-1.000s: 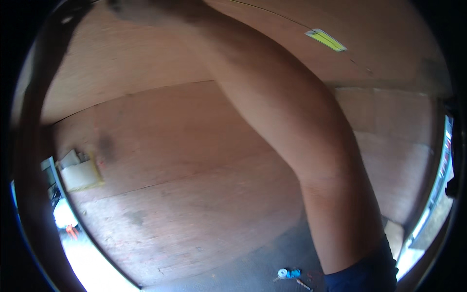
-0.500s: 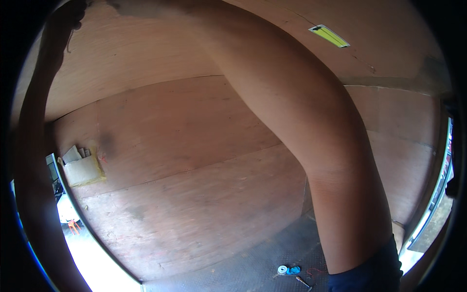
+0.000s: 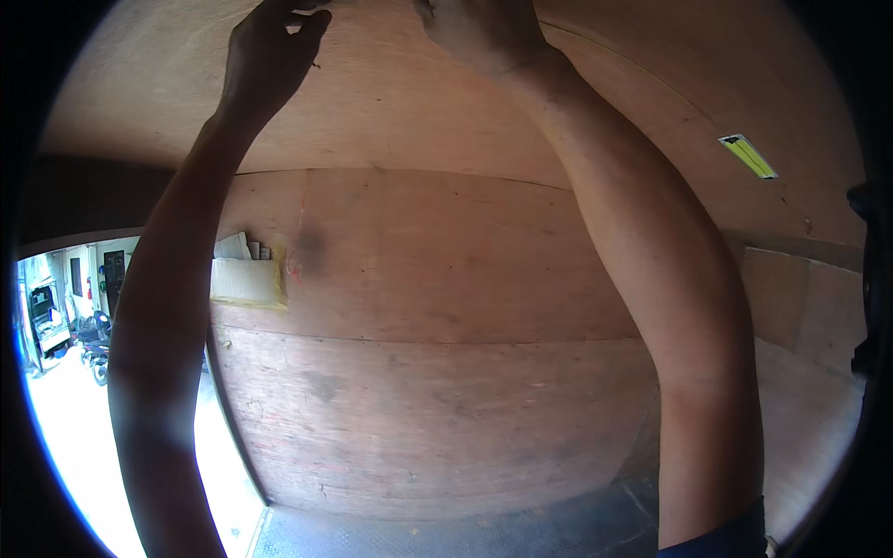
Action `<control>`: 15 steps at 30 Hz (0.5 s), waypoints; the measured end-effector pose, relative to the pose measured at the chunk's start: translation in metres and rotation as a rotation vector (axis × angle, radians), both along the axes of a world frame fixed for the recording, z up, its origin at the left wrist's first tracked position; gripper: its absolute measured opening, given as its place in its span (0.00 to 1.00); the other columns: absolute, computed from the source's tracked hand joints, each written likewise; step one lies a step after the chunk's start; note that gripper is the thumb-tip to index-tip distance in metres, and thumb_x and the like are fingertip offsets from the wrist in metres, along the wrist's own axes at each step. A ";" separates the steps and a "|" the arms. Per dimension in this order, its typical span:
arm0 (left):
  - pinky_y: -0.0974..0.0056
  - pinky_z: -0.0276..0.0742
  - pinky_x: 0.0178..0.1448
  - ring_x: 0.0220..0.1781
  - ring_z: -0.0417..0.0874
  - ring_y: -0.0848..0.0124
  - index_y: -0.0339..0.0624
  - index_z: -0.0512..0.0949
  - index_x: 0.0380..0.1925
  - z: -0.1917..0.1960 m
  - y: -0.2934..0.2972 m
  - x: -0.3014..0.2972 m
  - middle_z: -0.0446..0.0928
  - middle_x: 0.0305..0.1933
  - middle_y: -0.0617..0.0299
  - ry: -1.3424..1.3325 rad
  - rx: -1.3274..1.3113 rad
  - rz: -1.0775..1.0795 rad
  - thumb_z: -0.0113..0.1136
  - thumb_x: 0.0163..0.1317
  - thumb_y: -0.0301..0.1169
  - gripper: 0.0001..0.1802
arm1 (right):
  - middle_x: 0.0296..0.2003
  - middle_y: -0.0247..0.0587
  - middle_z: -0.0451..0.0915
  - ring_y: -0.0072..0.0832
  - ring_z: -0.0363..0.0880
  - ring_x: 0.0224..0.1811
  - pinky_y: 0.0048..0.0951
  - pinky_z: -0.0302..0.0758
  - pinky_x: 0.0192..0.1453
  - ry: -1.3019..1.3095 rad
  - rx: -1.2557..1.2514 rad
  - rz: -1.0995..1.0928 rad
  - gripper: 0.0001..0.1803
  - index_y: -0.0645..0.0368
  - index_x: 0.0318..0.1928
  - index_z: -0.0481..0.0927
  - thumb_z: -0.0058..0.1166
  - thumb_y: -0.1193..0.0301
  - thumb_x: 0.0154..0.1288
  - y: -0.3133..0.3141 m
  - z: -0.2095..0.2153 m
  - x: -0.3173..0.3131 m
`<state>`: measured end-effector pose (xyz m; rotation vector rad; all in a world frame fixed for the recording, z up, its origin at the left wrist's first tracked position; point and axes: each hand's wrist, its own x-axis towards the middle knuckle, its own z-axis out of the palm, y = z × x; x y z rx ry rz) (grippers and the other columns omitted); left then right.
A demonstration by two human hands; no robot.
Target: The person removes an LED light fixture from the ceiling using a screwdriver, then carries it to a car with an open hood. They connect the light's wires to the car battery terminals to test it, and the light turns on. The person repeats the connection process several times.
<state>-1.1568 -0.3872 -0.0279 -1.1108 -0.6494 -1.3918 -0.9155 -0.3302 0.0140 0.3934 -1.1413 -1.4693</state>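
Plywood ceiling (image 3: 419, 102), hands (image 3: 274, 46) against it

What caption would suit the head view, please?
Left hand and right hand raised to the brown plywood ceiling panel.

Both arms raised overhead, left hand (image 3: 270, 51) fingers pinched

**Plywood-lined room with a doorway at lower left**

A brown plywood wall (image 3: 437, 307) fills most of the view, with a dark smudge (image 3: 312, 249) near its upper left. Just left of the smudge, a pale cardboard holder (image 3: 244, 279) is fixed to the wall. Far right of it, higher up, is a yellow-green sticker (image 3: 747, 155). Below the wall lies grey patterned flooring (image 3: 446, 535). Left of the holder, a bright doorway (image 3: 65, 372) shows a parked motorbike (image 3: 95, 339).
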 end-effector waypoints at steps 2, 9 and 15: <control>0.60 0.84 0.58 0.57 0.87 0.67 0.50 0.85 0.56 0.000 0.000 0.008 0.86 0.56 0.61 0.081 -0.013 0.029 0.64 0.71 0.38 0.16 | 0.30 0.46 0.81 0.43 0.84 0.38 0.43 0.82 0.44 0.029 -0.018 -0.004 0.03 0.58 0.29 0.79 0.59 0.74 0.58 0.002 0.001 -0.001; 0.55 0.84 0.52 0.47 0.87 0.54 0.38 0.85 0.48 -0.009 -0.014 0.042 0.86 0.44 0.48 0.205 0.134 0.040 0.63 0.56 0.18 0.18 | 0.30 0.45 0.81 0.44 0.84 0.40 0.45 0.81 0.46 0.040 -0.045 -0.039 0.02 0.58 0.28 0.79 0.60 0.74 0.56 -0.001 -0.002 0.002; 0.54 0.83 0.57 0.53 0.87 0.54 0.43 0.84 0.53 0.003 -0.007 0.034 0.85 0.50 0.50 0.287 0.115 0.054 0.63 0.63 0.25 0.17 | 0.34 0.47 0.84 0.43 0.85 0.42 0.44 0.82 0.47 -0.034 -0.032 -0.025 0.04 0.58 0.34 0.83 0.60 0.75 0.56 -0.005 -0.001 0.002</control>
